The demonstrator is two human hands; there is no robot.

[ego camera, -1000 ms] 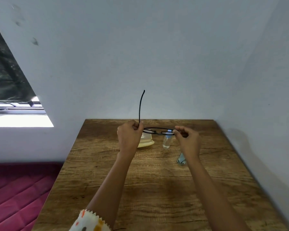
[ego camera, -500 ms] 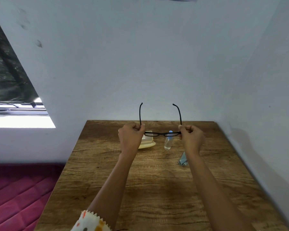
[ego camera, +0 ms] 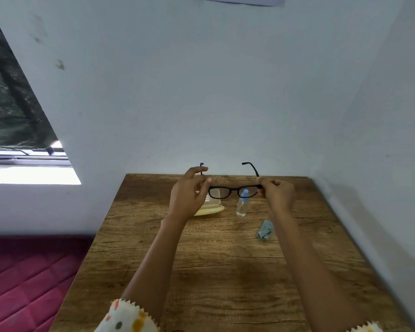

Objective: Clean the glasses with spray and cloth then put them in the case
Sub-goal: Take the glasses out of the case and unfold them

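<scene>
Over the far half of the wooden table point(ego camera: 225, 271): glasses point(ego camera: 234, 189) are held in the air by both hands, clear of the tabletop. Black frame, roughly level, front toward the person. Both temples are unfolded and point away toward the wall point(ego camera: 225, 92).

Left hand point(ego camera: 188, 195): grips the frame's left end at the hinge. Thumb sits on the near side by the lens rim, index finger is stretched up against the temple near its tip, other fingers curled.

Right hand point(ego camera: 277, 194): pinches the frame's right end at the hinge. Thumb and fingertips are closed on it, remaining fingers curled in.

Spray bottle point(ego camera: 242, 208): clear, blue cap, upright on the table, below and beyond the right lens. The cap shows through that lens. Neither hand touches it.

Case point(ego camera: 213, 208): pale yellow, on the table just left of the bottle and apart from it. The left hand covers most of it. It looks open, with a translucent part standing up, but I can't confirm that from this angle.

Cloth point(ego camera: 265, 231): grey-blue, crumpled, on the table. It lies nearer the person than the bottle and to its right, just beside the right forearm.

Rest:
- The table sits in a corner, with walls behind it and on the right.
- Window point(ego camera: 22, 164) at left, a bright strip below a dark covering.
- Dark red quilted mattress point(ego camera: 29, 279) left of the table, lower down.
- White sleeve point(ego camera: 127, 317) with coloured spots and a zigzag edge on the left arm.
- Sheet of paper point(ego camera: 240, 0) on the wall at the top edge.
</scene>
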